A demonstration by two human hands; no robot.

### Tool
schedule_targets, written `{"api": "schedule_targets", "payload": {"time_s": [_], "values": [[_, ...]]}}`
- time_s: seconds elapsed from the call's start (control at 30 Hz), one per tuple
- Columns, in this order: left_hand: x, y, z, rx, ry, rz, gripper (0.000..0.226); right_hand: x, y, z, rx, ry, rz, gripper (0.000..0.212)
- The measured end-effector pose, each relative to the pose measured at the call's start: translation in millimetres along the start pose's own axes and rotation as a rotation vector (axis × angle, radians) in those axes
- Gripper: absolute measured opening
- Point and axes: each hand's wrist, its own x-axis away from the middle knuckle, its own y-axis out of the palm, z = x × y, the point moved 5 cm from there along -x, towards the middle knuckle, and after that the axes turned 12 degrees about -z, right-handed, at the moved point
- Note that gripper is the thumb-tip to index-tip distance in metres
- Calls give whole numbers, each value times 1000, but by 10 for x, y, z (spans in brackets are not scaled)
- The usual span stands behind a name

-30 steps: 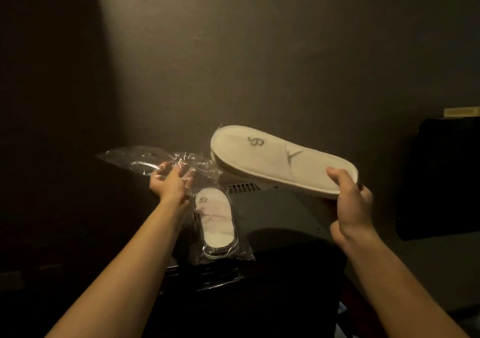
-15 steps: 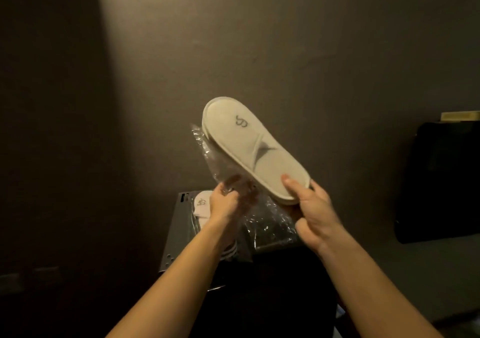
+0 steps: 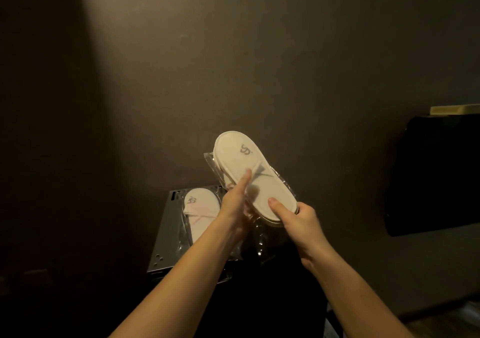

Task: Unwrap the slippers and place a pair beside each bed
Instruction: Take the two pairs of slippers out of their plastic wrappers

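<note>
Held slippers (image 3: 253,182): a white flat pair, stacked, raised in front of the dark wall (image 3: 259,52), toe end up and to the left, heel end down toward the right hand.
Marking: a grey curly emblem near the toe; it looks like two looped letters, but I cannot read them for certain.
Wrapper (image 3: 259,236): clear crinkled plastic, lying behind and below the held slippers, its edge showing along their left side and hanging loose under the hands.
Left hand (image 3: 235,208): fingers stretched along the left edge of the held slippers, fingertip on the strap; it grips the wrapper and slipper edge together.
Right hand (image 3: 296,218): clasped round the heel end, thumb pressed on the upper face.
Second pair (image 3: 198,213): white, same grey emblem, sealed in its own clear plastic, lying flat on the worktop (image 3: 166,234), partly hidden by the left forearm.
Worktop: a grey metal-looking top with small holes at its near left corner.
Right side: a black panel (image 3: 436,174) against the wall.
</note>
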Motion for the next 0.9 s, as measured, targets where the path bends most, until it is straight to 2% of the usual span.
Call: {"api": "schedule_targets", "payload": {"time_s": [0.13, 0.17, 0.23, 0.27, 0.3, 0.37, 0.4, 0.5, 0.57, 0.63, 0.7, 0.77, 0.83, 0.9], "values": [[-64, -74, -152, -109, -101, 56, 44, -36, -222, -78, 455, -91, 224, 67], [-66, -74, -184, -115, -127, 36, 44, -78, -265, -89, 487, -77, 231, 73], [-58, -50, -230, -123, -166, -12, 44, -199, -298, -53, 318, 68, 117, 81], [-40, -37, -243, -126, -177, -14, 41, -252, -285, -13, 178, 149, 29, 77], [-29, -34, -244, -133, -178, -2, 39, -290, -269, 13, 73, 197, -39, 63], [-2, -32, -209, -173, -165, 27, 41, -314, -268, -6, 34, 217, -99, 31], [0, -48, -189, -226, -158, 48, 44, -333, -278, -14, 55, 210, -94, 24], [-13, -159, -84, -416, -139, 128, 59, -424, -285, 20, 101, 192, -52, 19], [-7, -273, 88, -468, -92, 182, 81, -488, -271, 87, 170, 210, -31, 22], [65, -373, 345, -601, -7, 239, 97, -539, -268, 168, 394, 224, -12, 26], [152, -512, 545, -684, 64, 241, 82, -558, -279, 184, 696, 209, 32, 28], [249, -664, 652, -742, 59, 227, 53, -568, -249, 198, 860, 203, 21, 31], [330, -732, 707, -878, 55, 191, 34, -617, -213, 194, 1008, 229, -2, 46], [389, -818, 729, -1030, 63, 196, 26, -680, -149, 121, 1173, 162, 27, 58]]}}
